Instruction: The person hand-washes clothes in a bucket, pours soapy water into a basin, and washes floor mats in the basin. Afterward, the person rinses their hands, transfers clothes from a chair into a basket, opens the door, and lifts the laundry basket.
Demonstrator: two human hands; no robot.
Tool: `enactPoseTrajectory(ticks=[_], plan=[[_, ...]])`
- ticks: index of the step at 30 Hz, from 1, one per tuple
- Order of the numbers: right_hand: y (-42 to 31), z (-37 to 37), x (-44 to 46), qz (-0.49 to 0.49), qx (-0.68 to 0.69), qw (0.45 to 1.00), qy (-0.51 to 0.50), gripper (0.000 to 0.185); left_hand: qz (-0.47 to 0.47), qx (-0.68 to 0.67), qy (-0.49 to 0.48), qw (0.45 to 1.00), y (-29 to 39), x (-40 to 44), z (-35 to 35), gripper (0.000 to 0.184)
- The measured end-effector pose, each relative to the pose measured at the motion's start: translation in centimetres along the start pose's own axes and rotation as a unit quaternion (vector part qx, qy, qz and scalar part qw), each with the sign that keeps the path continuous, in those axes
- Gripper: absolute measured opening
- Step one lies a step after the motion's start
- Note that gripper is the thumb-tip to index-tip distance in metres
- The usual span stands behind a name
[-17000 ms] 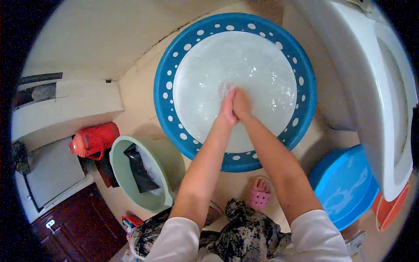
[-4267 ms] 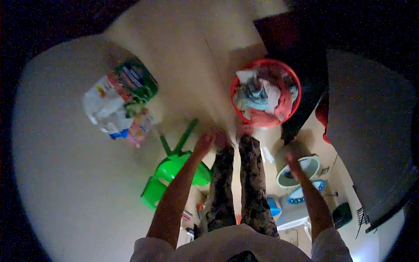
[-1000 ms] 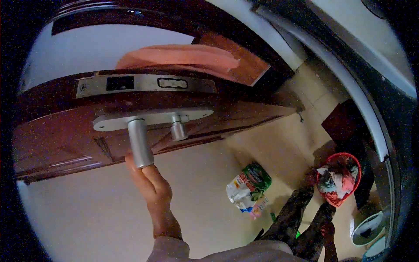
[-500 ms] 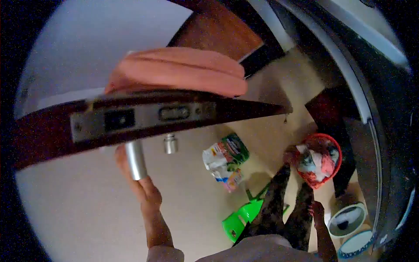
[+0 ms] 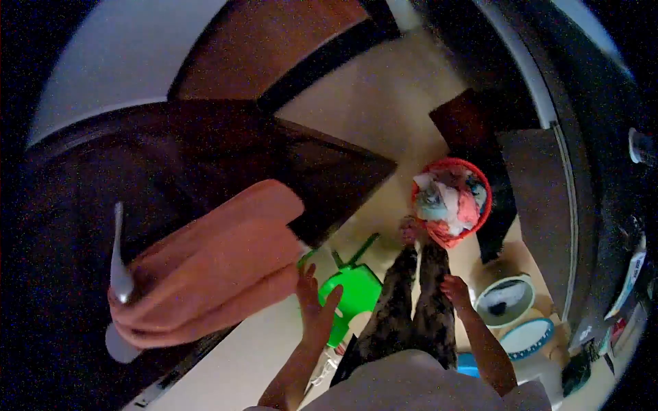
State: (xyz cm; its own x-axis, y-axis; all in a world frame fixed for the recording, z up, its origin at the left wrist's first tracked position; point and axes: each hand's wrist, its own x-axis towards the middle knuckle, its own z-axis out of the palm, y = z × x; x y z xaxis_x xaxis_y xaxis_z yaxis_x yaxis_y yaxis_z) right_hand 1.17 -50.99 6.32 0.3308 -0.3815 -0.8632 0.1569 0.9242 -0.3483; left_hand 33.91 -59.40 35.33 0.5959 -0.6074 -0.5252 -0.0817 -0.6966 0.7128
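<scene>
My left hand (image 5: 317,305) is raised with its fingers apart, holding nothing, close to the lower right end of a salmon-pink towel (image 5: 212,267). The towel hangs against a dark brown door (image 5: 226,144), by the silver lever handle (image 5: 120,274). Past my left hand, a green plastic chair (image 5: 353,294) stands on the floor. My right hand (image 5: 457,292) hangs beside my thigh, its fingers loosely bent and apart, with nothing visible in it. A red basket (image 5: 490,198) heaped with clothes is on the floor beyond my feet.
A pale green bucket (image 5: 506,322) and a white basin with a blue patterned rim (image 5: 528,339) stand at the right. A dark cabinet or frame (image 5: 582,171) runs along that side. Brown wood panelling (image 5: 267,48) is at the top.
The door has swung, its broad face now showing instead of its latch edge. My left hand has come off the silver handle and moved right. The towel appears lower, and the floor bags are out of sight.
</scene>
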Motion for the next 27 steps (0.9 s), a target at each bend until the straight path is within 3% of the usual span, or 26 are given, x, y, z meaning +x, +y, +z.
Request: enactPoseTrajectory(ticks=[2, 3, 6, 7, 9, 15, 17, 20, 23, 26, 27], plan=[[-1.9, 1.5, -0.8, 0.011, -0.081, 0.997, 0.009, 0.034, -0.019, -0.083, 0.079, 0.993, -1.4, -1.3, 0.4, 0.077], [-1.1, 1.1, -0.3, 0.002, -0.044, 0.999, 0.017, 0.034, -0.079, -0.177, 0.134, 0.972, -1.7, -1.7, 0.6, 0.077], [-6.8, 5.9, -1.3, 0.035, -0.199, 0.979, 0.016, 0.032, -0.109, -0.152, 0.118, 0.975, -1.1, -0.5, -2.1, 0.078], [-5.9, 4.8, -1.3, 0.039, -0.206, 0.978, 0.020, 0.032, -0.085, -0.083, 0.113, 0.986, -1.0, -1.4, -2.2, 0.062], [-3.0, 2.5, 0.3, 0.011, -0.101, 0.995, 0.022, 0.032, -0.104, -0.118, 0.130, 0.979, -2.8, -2.4, -3.6, 0.063], [-5.0, 2.5, -0.3, 0.041, -0.165, 0.985, 0.041, 0.030, -0.142, -0.115, 0.202, 0.962, -5.3, -4.8, -6.1, 0.059], [-5.7, 2.7, 0.1, 0.085, -0.222, 0.970, 0.053, 0.029, -0.120, -0.124, 0.270, 0.947, -6.0, -5.0, -6.7, 0.048], [-6.0, 1.6, 0.2, 0.038, -0.112, 0.993, 0.028, 0.031, -0.120, -0.127, 0.278, 0.944, -7.4, -6.2, -8.0, 0.043], [-5.1, -0.2, 1.2, 0.042, -0.173, 0.983, 0.043, 0.034, -0.126, -0.126, 0.311, 0.933, -8.5, -6.3, -8.8, 0.039], [-4.1, -2.1, 1.9, 0.015, -0.095, 0.995, 0.013, 0.033, -0.148, -0.134, 0.331, 0.922, -9.4, -7.1, -9.9, 0.034], [-4.1, -2.5, 1.4, 0.033, -0.143, 0.988, 0.039, 0.032, -0.144, -0.149, 0.314, 0.926, -9.3, -7.7, -10.4, 0.032]])
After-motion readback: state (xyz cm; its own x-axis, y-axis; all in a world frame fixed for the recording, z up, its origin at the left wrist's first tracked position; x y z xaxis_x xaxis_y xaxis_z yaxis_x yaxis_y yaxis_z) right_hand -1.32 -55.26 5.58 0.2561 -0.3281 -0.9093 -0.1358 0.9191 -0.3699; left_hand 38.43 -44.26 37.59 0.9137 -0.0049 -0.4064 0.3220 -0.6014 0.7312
